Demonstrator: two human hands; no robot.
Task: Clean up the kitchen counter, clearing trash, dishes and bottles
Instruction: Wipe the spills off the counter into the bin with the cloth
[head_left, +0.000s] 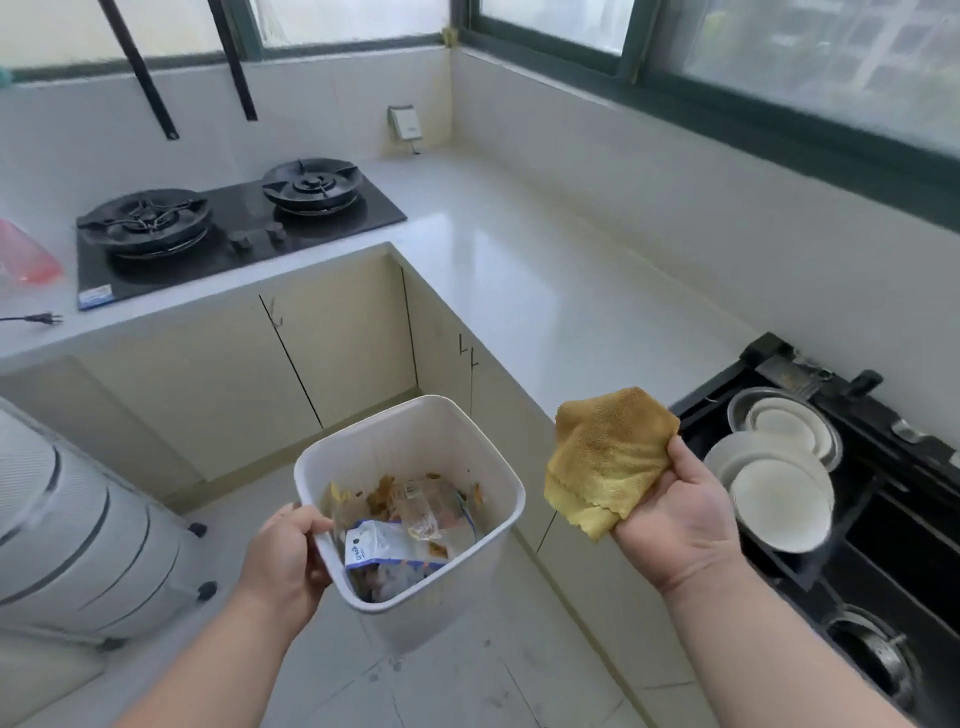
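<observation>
both hands are busy: left hand (291, 553) is gripping the rim of the white trash bin (415, 452) full of wrappers, held above the floor, right hand (675, 512) is clutching a yellow cloth (608, 457) beside the sink (883, 519) where plates (779, 499) are sitting

We stood in a corner kitchen where a pale L-shaped counter (519, 249) ran along two white tiled walls (322, 109). Dark-framed windows (779, 47) above both runs let in soft daylight. A black two-burner gas hob (228, 228) sat in the left run, and a small white wall box (404, 122) hung near the corner. Cream cabinet doors (218, 374) closed the space below, and the floor (467, 675) was light grey tile.
</observation>
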